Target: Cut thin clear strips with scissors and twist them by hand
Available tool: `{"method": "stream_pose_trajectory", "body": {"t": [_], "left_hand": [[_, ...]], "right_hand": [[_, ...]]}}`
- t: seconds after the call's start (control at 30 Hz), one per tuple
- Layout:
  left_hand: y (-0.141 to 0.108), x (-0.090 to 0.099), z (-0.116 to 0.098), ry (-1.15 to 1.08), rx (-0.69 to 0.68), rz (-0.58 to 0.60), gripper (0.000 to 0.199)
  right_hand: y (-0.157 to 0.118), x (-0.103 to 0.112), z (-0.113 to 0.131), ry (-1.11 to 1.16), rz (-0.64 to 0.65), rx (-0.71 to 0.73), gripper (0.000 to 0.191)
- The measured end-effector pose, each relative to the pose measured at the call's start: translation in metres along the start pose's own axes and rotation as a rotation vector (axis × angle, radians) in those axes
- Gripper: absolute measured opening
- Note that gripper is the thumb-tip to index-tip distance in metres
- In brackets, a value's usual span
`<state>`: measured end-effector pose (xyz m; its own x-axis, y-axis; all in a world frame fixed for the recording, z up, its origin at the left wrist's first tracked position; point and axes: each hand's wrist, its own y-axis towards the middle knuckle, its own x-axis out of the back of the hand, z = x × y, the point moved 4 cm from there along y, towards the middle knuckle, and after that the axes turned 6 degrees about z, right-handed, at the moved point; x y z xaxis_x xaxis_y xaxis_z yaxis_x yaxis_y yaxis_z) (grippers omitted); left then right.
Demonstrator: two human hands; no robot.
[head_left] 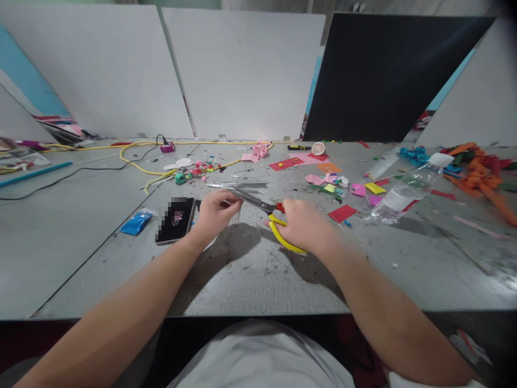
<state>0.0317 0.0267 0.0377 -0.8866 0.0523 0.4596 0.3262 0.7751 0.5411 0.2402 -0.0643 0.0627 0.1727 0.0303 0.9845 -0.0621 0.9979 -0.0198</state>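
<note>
My right hand (301, 223) is closed round the yellow and red handles of a pair of scissors (262, 206). The blades point left and reach my left hand (220, 210). Its thumb and fingertips are pinched together at the blade tips; what they hold, if anything, is too small to make out. Just beyond the fingers lie thin silvery wires (250, 184) on the grey table (250, 285). Left of my left hand are a black phone (175, 220) and a blue packet (137, 222).
A clear plastic bottle (407, 191) stands to the right, near orange strips (476, 172). Red paper (342, 213) and colourful scraps lie right of the scissors. A yellow cord (133, 167) and a blue tube (36, 174) are at the left; upright boards (242, 75) line the back.
</note>
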Motion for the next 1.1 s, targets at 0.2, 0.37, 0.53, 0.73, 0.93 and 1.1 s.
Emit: {"method": "stream_pose_trajectory", "body": {"t": [0.2,0.37,0.53,0.73,0.93,1.1], "left_hand": [[-0.002,0.002,-0.007,0.048,-0.035,-0.002,0.015],[-0.001,0.002,-0.004,0.031,-0.018,0.004,0.014],[-0.001,0.005,-0.005,0.073,-0.041,-0.01,0.01],[0.001,0.007,-0.005,0.099,-0.056,-0.001,0.012],[0.003,0.008,0.0,0.102,-0.045,-0.004,0.012],[0.003,0.009,0.001,0.082,-0.042,0.007,0.011]], "right_hand": [[0.005,-0.005,0.001,0.011,0.005,-0.007,0.057],[0.007,-0.006,0.002,-0.047,-0.012,0.001,0.06],[0.013,-0.008,0.002,-0.097,-0.034,0.031,0.048],[0.014,-0.012,0.009,-0.101,-0.002,0.013,0.044],[0.014,-0.019,0.012,-0.054,0.009,0.004,0.058],[0.016,-0.025,0.016,0.0,-0.09,0.038,0.051]]}}
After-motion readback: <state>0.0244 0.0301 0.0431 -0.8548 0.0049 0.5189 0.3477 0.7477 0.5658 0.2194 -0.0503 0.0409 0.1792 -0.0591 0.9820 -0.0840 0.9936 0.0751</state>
